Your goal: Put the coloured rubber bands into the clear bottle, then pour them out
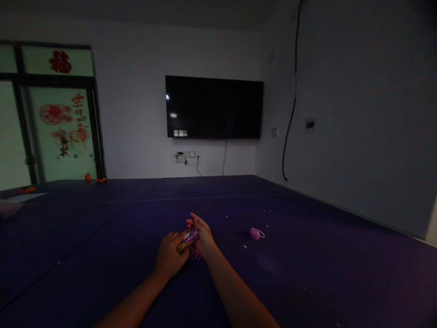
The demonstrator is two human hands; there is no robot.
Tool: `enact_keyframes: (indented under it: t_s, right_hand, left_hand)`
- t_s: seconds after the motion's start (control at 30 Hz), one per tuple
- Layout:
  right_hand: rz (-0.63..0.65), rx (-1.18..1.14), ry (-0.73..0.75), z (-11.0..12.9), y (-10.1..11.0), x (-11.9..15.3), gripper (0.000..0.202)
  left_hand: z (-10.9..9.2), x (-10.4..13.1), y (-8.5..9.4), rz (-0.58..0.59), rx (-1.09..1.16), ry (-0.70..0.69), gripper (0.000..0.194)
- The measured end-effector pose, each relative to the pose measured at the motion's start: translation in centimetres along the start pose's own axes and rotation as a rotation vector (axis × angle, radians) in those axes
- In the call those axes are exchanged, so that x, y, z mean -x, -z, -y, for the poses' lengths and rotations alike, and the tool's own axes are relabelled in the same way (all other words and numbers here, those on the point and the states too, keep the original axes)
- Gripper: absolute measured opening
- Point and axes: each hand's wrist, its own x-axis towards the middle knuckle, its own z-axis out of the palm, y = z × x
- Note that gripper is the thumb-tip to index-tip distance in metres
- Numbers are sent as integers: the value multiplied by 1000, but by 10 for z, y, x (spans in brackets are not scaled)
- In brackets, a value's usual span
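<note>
Close together above the purple surface, both my hands are at a small, shiny, colourful packet [187,240]. My left hand [170,256] is closed around its left end. At the right end, my right hand [205,238] grips the packet near the thumb, with its fingers partly curled beyond it. Thin pink and multicoloured loops [195,255] show just below the packet, between the hands; what they are is too small to tell. A small pink cup-like thing with a ring handle [255,233] lies on the surface to the right, apart from my hands.
Small white scraps [245,247] dot the purple floor covering [136,218]. Orange objects [88,176] sit by the glass door [61,136] at far left. A television [215,108] hangs on the far wall, above sockets and wires. A black cable [289,123] runs down the right wall.
</note>
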Motion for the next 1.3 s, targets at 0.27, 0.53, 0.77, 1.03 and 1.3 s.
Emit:
enact_keyframes:
  t_s: [0.27, 0.53, 0.77, 1.03, 1.3]
  right_hand:
    - [-7, 91, -13, -1, -5, 1, 42]
    - [-54, 169, 25, -1, -6, -2, 58]
    - [28, 337, 82, -3, -4, -2, 57]
    - [42, 542, 261, -13, -5, 1, 46]
    - [44, 279, 113, -7, -12, 5, 47]
  left_hand:
    - [1, 0, 0, -2, -15, 42, 39]
    - [-5, -2, 4, 44, -85, 89, 32]
    - [-5, -4, 7, 46, -111, 109, 27]
    - [1, -3, 3, -12, -62, 129, 29]
    - [3, -3, 3, -60, -17, 137, 32]
